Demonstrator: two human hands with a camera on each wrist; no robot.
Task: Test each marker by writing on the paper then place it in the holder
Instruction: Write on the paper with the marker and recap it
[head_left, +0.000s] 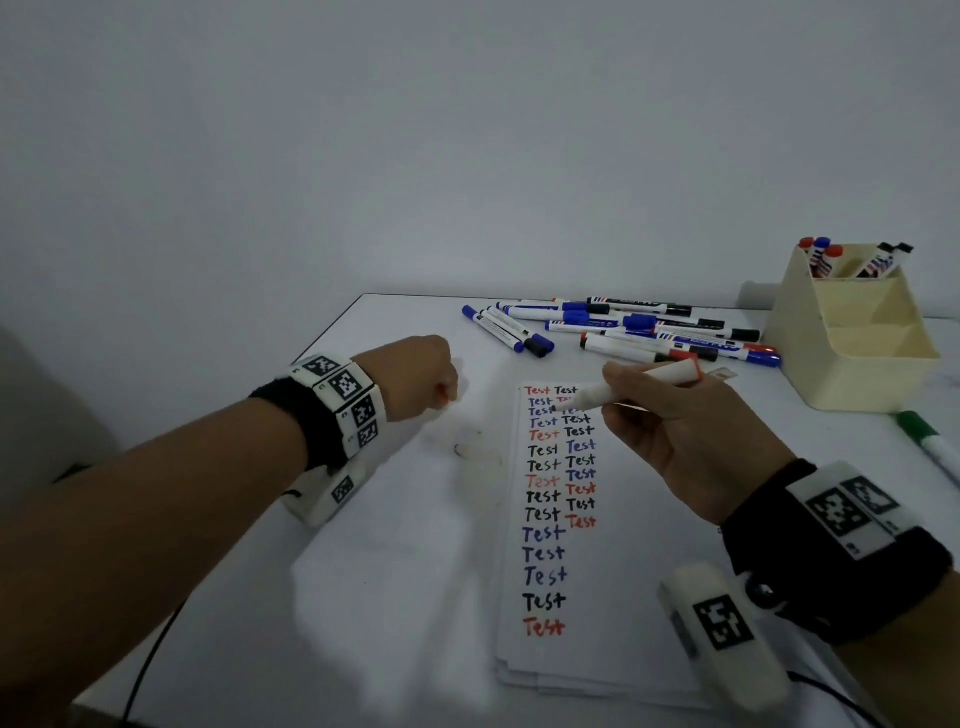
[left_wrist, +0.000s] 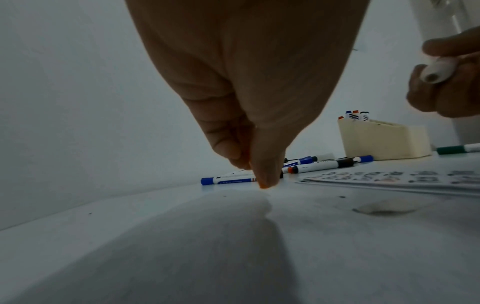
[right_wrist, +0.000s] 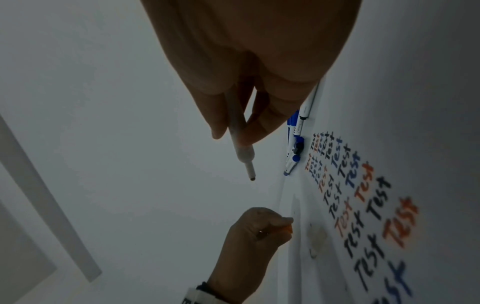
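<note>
Right hand grips an uncapped white marker above the top of the paper, tip pointing left and slightly down, not touching the sheet. Thumb and fingers curl round the barrel; the right wrist view shows the bare nib in the air.

Left hand is fisted low over the table, left of the paper, pinching a small orange-red piece between thumb and fingers; probably the cap, too hidden to be sure. In the left wrist view its end pokes out under the thumb, just above the table.

Paper carries two columns of "Test" in black, blue and red. Loose markers lie in a pile beyond it. Cream holder stands far right with several markers upright in its back compartments. A green marker lies by the holder's near side.
</note>
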